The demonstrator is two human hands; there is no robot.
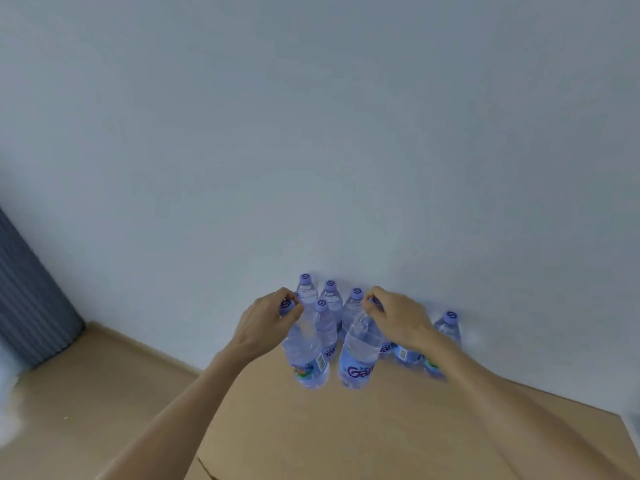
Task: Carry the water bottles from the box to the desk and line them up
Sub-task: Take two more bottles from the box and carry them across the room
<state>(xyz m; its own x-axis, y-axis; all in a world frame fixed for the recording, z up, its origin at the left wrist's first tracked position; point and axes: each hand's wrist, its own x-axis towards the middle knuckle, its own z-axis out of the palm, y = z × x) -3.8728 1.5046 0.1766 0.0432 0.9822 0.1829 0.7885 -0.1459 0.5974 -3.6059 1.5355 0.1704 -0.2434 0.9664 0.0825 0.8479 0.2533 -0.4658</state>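
Note:
Several clear water bottles with purple caps stand on the wooden desk point(311, 438) against the white wall. My left hand point(266, 323) grips the neck of one water bottle point(308, 355), its purple cap showing between my fingers. My right hand point(398, 317) holds the neck of a second water bottle point(360, 351) with a purple logo on its label. Both held bottles are at the front of the group. Behind them stand other bottles point(329, 299), and one bottle point(448, 327) stands apart at the right. The box is out of view.
A white wall point(311, 133) rises right behind the bottles. A grey-blue pleated curtain point(31, 306) hangs at the far left. The desk's right edge point(623, 420) lies at the lower right.

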